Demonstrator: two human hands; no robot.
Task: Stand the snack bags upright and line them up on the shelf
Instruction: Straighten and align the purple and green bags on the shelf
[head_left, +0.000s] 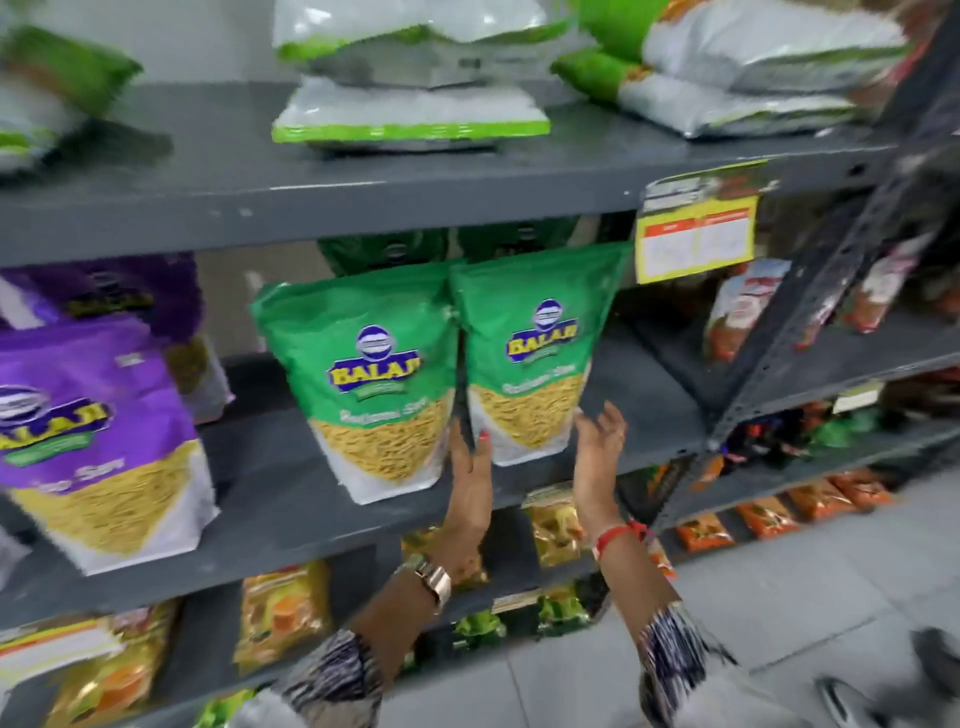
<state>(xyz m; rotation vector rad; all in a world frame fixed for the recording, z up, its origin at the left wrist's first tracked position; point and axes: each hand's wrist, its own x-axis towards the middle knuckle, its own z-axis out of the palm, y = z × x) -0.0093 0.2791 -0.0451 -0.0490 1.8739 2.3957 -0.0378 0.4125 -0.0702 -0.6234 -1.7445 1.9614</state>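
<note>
Both of my hands are reaching up to the middle shelf, fingers spread wide and holding nothing. My left hand is touching the gap between two upright green snack bags, and my right hand is hovering just beside the right green bag. Each is reading "BALAJI". Bare shelf is lying open to their right. A purple Balaji bag is leaning at left. A yellow price tag is hanging above.
</note>
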